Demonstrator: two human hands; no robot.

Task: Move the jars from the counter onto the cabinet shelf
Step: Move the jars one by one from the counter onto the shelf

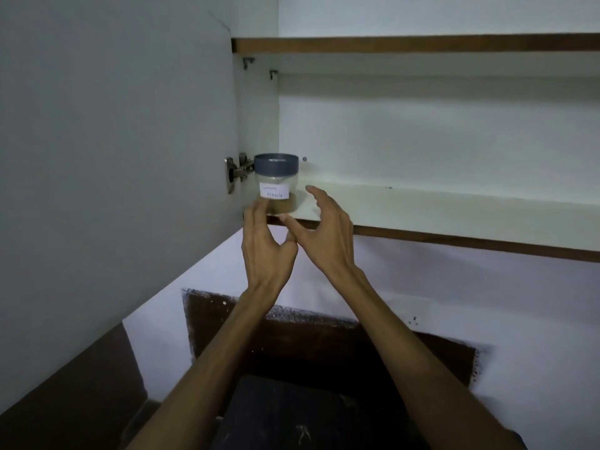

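Note:
A small clear jar [276,181] with a grey-blue lid, a white handwritten label and brown powder inside stands upright at the far left end of the lower cabinet shelf [454,211], near its front edge. My left hand [264,245] is raised just below and in front of the jar, fingertips close to its base, holding nothing. My right hand [324,228] hovers to the right of the jar with fingers spread, apart from it.
The open cabinet door [113,141] stands at the left, hung on a metal hinge [237,172] beside the jar. An upper shelf [422,43] runs above. A white wall with a dark patch [324,339] lies below the cabinet.

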